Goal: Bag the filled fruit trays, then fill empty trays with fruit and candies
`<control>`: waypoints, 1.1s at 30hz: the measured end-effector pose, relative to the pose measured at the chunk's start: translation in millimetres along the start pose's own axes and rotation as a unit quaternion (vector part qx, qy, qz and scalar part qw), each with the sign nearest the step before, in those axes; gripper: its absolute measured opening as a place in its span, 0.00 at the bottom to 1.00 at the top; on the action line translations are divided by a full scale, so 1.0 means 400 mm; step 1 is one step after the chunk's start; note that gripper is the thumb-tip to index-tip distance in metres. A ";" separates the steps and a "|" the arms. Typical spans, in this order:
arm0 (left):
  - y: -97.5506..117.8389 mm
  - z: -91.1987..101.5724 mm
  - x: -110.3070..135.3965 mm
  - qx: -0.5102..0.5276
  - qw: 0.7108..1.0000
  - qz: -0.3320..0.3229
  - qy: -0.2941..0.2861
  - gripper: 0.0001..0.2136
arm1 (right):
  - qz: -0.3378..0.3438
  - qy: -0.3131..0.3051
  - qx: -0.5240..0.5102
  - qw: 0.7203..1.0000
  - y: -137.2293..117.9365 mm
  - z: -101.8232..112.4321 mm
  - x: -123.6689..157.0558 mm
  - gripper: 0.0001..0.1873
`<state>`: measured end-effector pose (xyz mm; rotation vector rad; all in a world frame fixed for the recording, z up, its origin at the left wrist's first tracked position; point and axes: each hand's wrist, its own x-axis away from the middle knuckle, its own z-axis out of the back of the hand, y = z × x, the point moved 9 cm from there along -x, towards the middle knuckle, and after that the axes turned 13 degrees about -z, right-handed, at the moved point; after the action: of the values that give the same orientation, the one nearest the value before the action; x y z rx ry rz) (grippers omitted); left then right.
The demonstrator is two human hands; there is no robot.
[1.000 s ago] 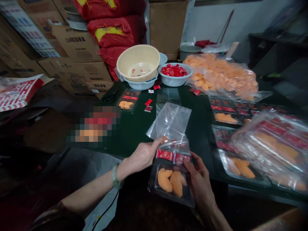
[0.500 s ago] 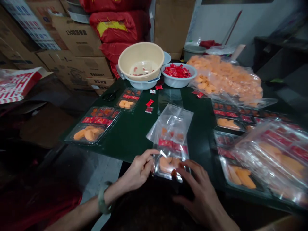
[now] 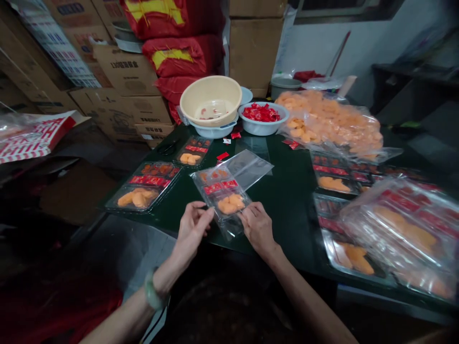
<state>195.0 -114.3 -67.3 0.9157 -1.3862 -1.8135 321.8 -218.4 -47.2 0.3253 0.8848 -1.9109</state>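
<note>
A clear plastic bag (image 3: pixel 247 167) lies slanted on the dark green table in front of me, its one end stretching up to the right. Inside it sits a food tray (image 3: pixel 220 187) with orange pieces, red packets and small brown items in separate compartments. My left hand (image 3: pixel 191 225) has its fingers curled at the bag's lower left edge, thumb and finger closed against the plastic. At the lower right corner, my right hand (image 3: pixel 256 224) pinches the bag. A flap of loose plastic hangs between the two hands.
Filled trays (image 3: pixel 143 186) stand on the left. Bagged trays (image 3: pixel 401 234) are piled on the right. Behind are a cream basin (image 3: pixel 211 95), a blue basin of red packets (image 3: pixel 263 117), a large bag of orange pieces (image 3: pixel 330 117) and scissors (image 3: pixel 168 147).
The tray, lifted near my body before, now rests farther forward and left, turned slantwise. Its bag reaches around it past the near end. My right hand has closed on the bag's corner.
</note>
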 end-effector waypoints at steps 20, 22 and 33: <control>0.328 -0.571 -0.012 0.280 0.890 0.054 -0.354 0.29 | -0.086 0.235 0.267 0.931 0.091 0.614 0.173 0.08; 0.372 -0.713 -0.002 0.299 0.856 0.037 -0.421 0.24 | -0.109 0.262 0.332 0.900 0.150 0.660 0.185 0.10; 0.266 -0.808 -0.076 0.204 0.892 0.050 -0.401 0.14 | -0.235 0.187 0.336 0.893 0.395 0.652 0.219 0.14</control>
<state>493.3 -274.1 -20.8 0.2328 -2.3383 -1.9357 451.1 -501.1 16.6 0.9930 0.5297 -2.6409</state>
